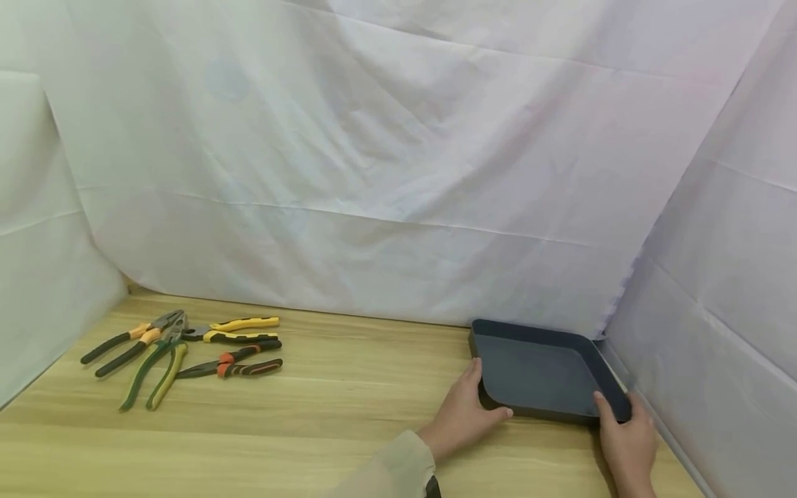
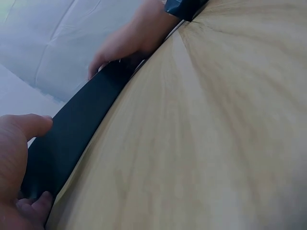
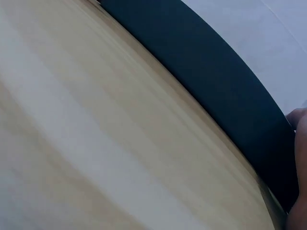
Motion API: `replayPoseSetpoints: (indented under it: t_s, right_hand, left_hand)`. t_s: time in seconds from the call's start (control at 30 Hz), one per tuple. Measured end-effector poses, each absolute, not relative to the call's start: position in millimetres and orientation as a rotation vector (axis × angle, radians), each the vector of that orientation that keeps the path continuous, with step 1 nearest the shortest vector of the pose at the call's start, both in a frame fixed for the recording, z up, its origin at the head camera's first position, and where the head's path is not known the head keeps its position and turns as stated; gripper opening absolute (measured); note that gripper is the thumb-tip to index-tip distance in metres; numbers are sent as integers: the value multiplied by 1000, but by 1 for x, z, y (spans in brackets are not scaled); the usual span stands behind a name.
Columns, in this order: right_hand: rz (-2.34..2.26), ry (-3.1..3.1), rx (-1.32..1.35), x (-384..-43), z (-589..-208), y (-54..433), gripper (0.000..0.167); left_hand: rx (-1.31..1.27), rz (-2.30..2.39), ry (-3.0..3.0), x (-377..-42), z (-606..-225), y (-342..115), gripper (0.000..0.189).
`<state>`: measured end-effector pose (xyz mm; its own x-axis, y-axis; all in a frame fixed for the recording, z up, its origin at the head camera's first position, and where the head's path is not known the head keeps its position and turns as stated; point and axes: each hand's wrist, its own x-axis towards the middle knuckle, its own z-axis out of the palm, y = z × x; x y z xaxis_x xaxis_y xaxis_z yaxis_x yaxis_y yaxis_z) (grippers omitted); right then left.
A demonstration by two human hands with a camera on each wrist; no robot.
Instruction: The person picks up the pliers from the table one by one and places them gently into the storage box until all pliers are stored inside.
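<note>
The tray (image 1: 532, 377) is dark slate-blue; the tabletop (image 1: 349, 394), yellowish streaked wood grain; pliers handles (image 1: 252, 323) show orange-black, green-yellow, yellow-black, black-red.

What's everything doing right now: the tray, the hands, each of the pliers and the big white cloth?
Tray: right way up, held by both hands.
Left hand: gripping the tray's near left corner.
Right hand: gripping its near right corner.
Orange-and-black pliers: lying down, handles apart.
Green pliers: lying down, handles apart.
Yellow-and-black pliers: lying down, handles apart.
Red-and-black pliers: lying down, handles apart.
White cloth: hanging, creased.
</note>
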<state>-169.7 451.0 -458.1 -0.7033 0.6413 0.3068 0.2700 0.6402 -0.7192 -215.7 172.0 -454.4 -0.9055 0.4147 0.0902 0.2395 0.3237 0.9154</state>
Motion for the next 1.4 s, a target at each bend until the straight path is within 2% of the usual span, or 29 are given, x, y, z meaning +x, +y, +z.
replayPoseSetpoints:
  t_s: [0.4,1.4]
  right_hand:
    - [955,-2323,-771,-172,-459,424,73]
    - [1000,-2454,-672,-180,-453,367,74]
  left_hand:
    - [599,1632,2468,-217,-460,146,102]
    - [612,1646,2552,-222,-458,77,101]
